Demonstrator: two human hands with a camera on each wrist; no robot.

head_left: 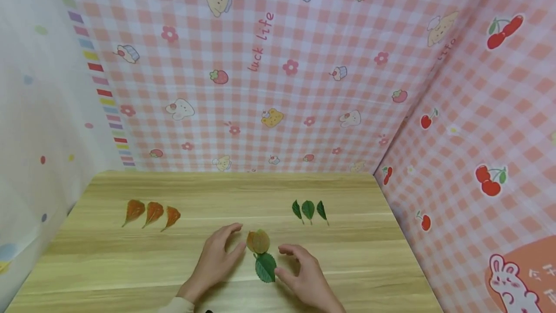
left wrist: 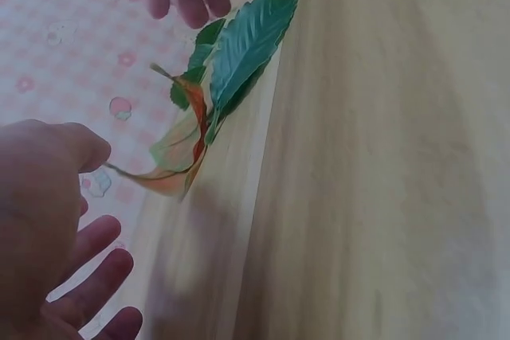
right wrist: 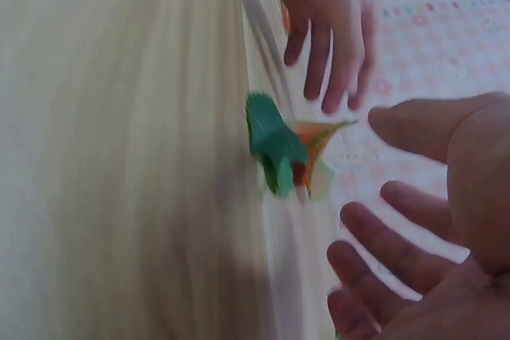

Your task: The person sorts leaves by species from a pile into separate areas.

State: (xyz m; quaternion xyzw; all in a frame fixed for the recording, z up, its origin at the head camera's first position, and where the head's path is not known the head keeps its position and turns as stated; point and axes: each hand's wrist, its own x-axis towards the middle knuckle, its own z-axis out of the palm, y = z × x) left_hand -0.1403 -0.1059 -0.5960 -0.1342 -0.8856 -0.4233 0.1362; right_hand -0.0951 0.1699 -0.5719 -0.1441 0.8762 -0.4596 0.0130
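Observation:
A small heap of leaves lies on the table between the two hands. It has yellowish-orange leaves (head_left: 259, 242) at the back and dark green, toothed-edged leaves (head_left: 265, 267) nearer the front. To its left is the left hand (head_left: 219, 257), fingers spread and slightly bent, holding nothing. In the left wrist view, its thumb is close to a curled orange leaf's stem (left wrist: 127, 173); whether they touch I cannot tell. The right hand (head_left: 304, 277) stands to the right, fingers apart and holding nothing, its thumb by the green leaves' edge.
Three orange leaves (head_left: 152, 213) form a row at the table's back left. Toward the back right are three green leaves (head_left: 308, 210) in another row. Behind the wooden table (head_left: 243, 187) hangs a pink checked cloth (head_left: 243, 134), and a similar cloth covers the right side.

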